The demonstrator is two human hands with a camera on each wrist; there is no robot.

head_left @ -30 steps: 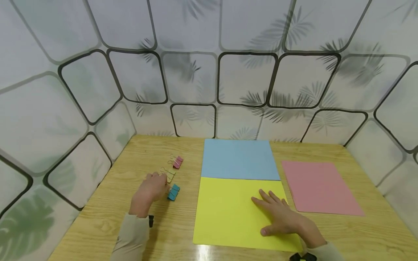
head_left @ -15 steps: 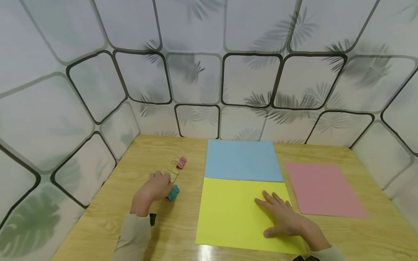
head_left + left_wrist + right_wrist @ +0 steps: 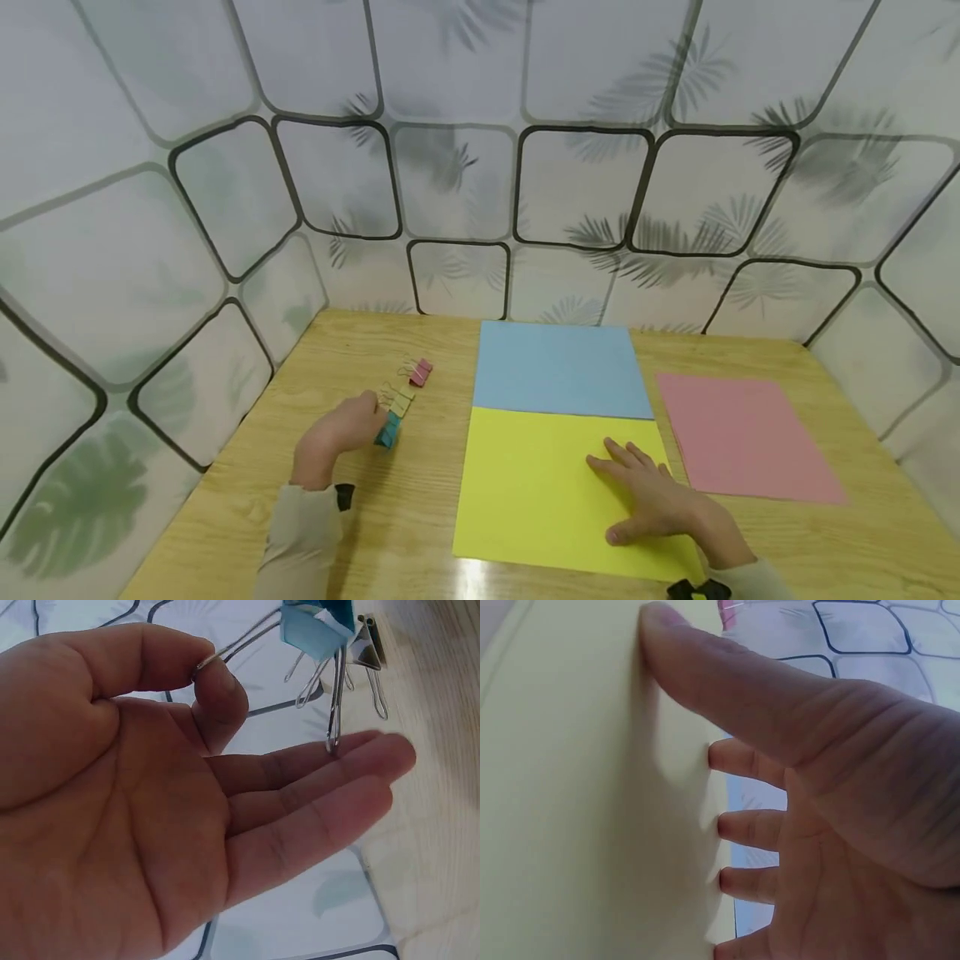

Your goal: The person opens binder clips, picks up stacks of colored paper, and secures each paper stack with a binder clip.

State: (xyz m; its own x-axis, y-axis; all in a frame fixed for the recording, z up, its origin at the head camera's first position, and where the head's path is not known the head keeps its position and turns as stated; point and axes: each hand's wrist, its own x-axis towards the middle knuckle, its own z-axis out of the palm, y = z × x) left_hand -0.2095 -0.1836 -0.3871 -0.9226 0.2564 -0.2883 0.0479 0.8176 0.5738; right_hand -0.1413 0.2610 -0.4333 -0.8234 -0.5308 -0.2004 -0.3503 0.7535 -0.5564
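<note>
While the right hand [image 3: 660, 502] splays on yellow paper [image 3: 528, 479], the left hand [image 3: 347, 427] pinches the blue binder clip [image 3: 387, 432] by a wire handle [image 3: 247, 632] beside the yellow clip [image 3: 402, 403]; likely light but stiff-sprung; squeeze both handles.

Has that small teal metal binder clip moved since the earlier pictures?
Yes: in the head view, the teal metal binder clip has shifted left, farther from the yellow rectangular sheet.
</note>
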